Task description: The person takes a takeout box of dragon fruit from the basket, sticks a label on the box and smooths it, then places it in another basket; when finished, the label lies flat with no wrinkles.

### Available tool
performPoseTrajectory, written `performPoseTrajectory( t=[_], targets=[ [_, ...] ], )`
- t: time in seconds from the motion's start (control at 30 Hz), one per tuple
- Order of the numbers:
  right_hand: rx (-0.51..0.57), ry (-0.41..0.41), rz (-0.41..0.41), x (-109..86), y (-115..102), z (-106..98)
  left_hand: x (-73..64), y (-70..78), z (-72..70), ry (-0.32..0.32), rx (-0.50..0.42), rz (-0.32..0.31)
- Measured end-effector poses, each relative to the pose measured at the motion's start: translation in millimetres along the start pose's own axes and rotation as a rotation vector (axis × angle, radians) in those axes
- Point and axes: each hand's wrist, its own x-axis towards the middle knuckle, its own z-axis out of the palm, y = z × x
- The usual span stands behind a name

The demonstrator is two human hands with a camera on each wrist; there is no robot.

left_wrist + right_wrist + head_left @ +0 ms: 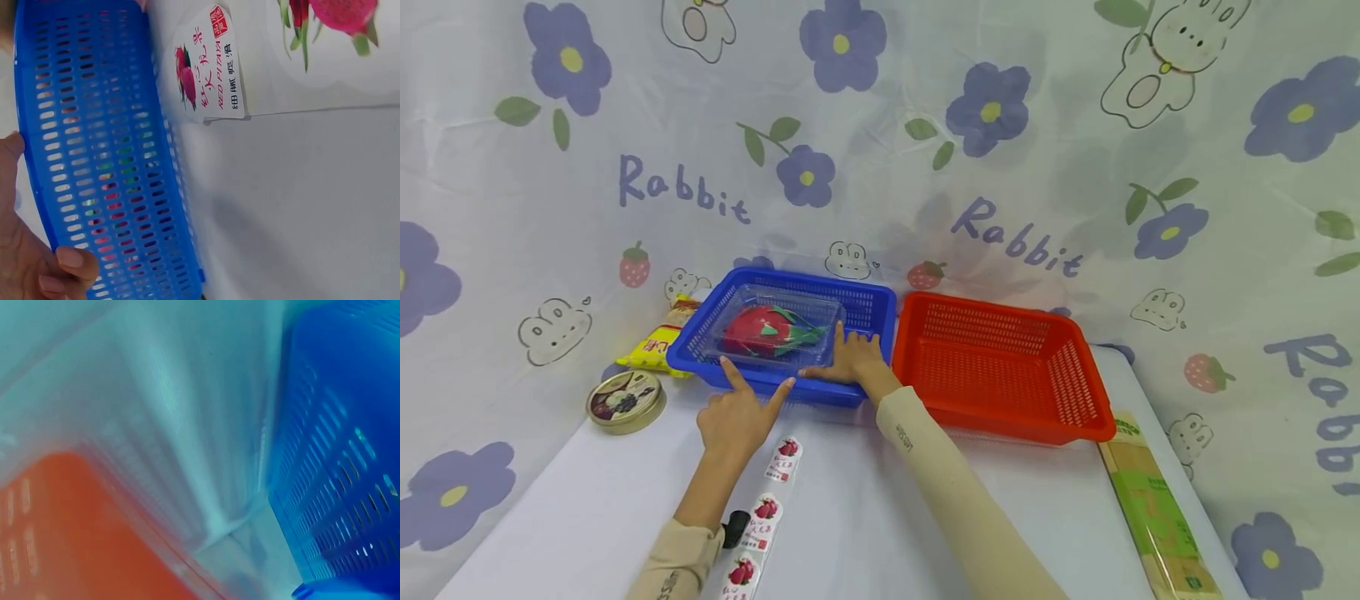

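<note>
In the head view a clear plastic box [831, 317] with a red dragon fruit [756, 329] inside sits in a blue basket [767, 382]. My left hand [733, 421] is at the basket's front side, index finger and thumb stretched out towards the rim, the other fingers folded. In the left wrist view its fingertips are right at the blue rim. My right hand [853, 360] reaches over the basket's front right part with fingers spread, fingertips close beside the box's right end. The right wrist view shows only the baskets' sides, not the hand.
A red basket [977, 427] stands right of the blue one. At the left are a yellow packet [658, 346] and a round tin [625, 402]. A strip of dragon fruit stickers [765, 518] lies in front, beside a small black object [735, 528]. A long green-and-tan packet [1157, 508] lies far right.
</note>
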Motion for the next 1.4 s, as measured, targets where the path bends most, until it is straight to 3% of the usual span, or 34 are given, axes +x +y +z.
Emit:
performPoseTrajectory(
  t=[0.33, 0.67, 1.03, 1.4],
  targets=[
    [0.119, -0.003, 0.019, 5.0, -0.6, 6.4, -1.3, 2.6, 1.4, 0.021, -0.015, -0.002],
    [0.237, -0.065, 0.046, 6.7, -4.2, 10.6, -3.3, 3.3, -0.5, 0.015, -0.027, 0.008],
    [0.255, -0.040, 0.005, 6.4, -7.6, 10.8, -2.8, -0.6, 4.9, 0.017, -0.047, 0.001],
    [0.414, -0.040, -0.026, 8.7, -5.4, 12.7, -1.2, -1.2, 8.7, 0.023, -0.060, -0.001]
  ],
)
